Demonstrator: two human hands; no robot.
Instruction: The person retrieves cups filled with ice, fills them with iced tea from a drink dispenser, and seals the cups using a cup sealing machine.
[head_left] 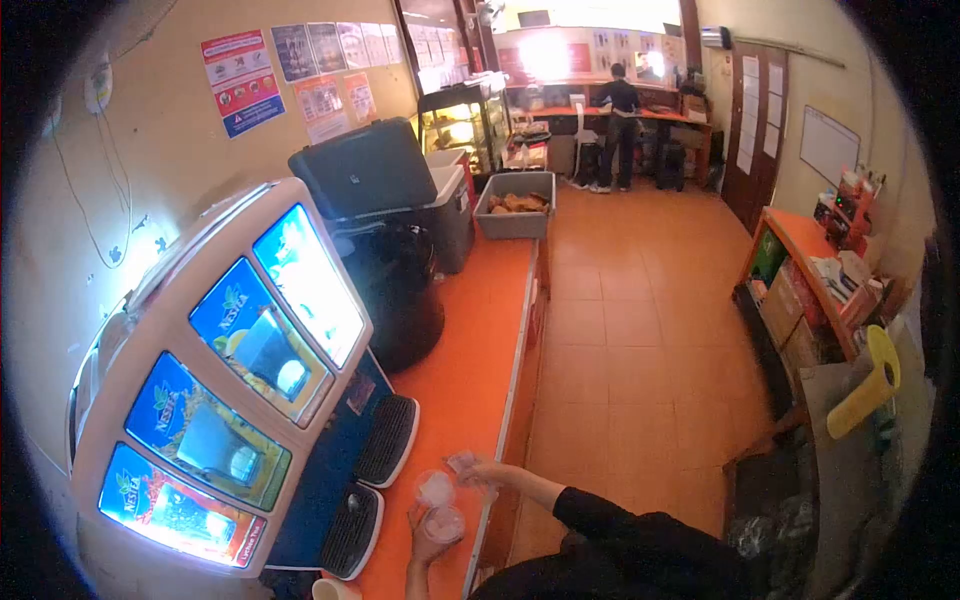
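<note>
The drink dispenser (215, 350) is the landmark here, its lit front split into four panels. The three nearest read "NESTEA", and the closest also carries "Lychee Tea" along its lower edge; the farthest panel is too washed out by glare to read.

On the orange table (470, 330), just beside the dispenser's drip trays (387, 440), are two clear cups. The left hand (428, 545) is curled round the near cup (443, 526), close by the nearer tray. The far cup (435, 488) stands right next to it, a little farther along the dispenser. The right hand (482, 472) is beside that one, on the side away from the dispenser, fingers pinching a small translucent item (461, 461); whether it is a lid, a bag or something else cannot be told. No lettering can be made out on either cup.

Past the dispenser's far end, a black rounded bundle (395, 300) sits on the table, then a cooler with its dark lid (365, 168) raised, then a grey bin (513, 228) of brown items. On the wall behind the dispenser, a red and blue poster (243, 85) and other sheets bear print too small to read. Well beyond the dispenser, a co-worker (620, 105) stands at another counter.
</note>
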